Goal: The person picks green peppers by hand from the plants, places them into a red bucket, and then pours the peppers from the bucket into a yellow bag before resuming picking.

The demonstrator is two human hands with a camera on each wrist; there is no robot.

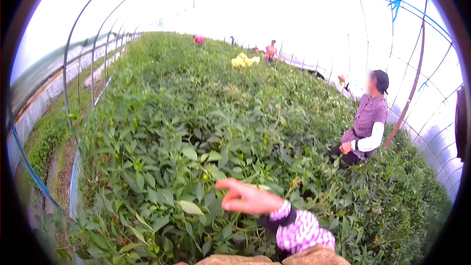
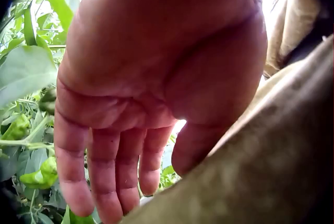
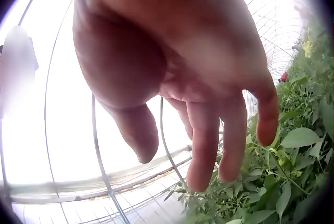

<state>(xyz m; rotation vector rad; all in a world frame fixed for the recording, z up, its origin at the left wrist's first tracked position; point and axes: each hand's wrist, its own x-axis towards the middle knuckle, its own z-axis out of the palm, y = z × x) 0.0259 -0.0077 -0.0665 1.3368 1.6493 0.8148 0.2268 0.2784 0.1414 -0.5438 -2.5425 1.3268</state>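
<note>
My right hand (image 1: 250, 199) reaches out over the pepper plants (image 1: 162, 142), its sleeve checked purple and white. In the right wrist view the same hand (image 3: 182, 52) has loosely spread fingers with nothing between them, beside leafy stems (image 3: 282, 182). The left wrist view shows my left hand (image 2: 151, 78) hanging with relaxed, nearly straight fingers, palm visible and holding nothing. Tan cloth (image 2: 261, 166) lies close on its thumb side. On the other side are green peppers (image 2: 40, 175) among leaves (image 2: 23, 73).
A person (image 1: 370, 118) in a striped shirt and dark cap stands among the plants at right. Farther back are another person (image 1: 270, 51) and a yellow pile (image 1: 244, 60). Metal hoops (image 1: 93, 64) and a blue cord (image 1: 39, 181) run along the left side; netting hangs at right.
</note>
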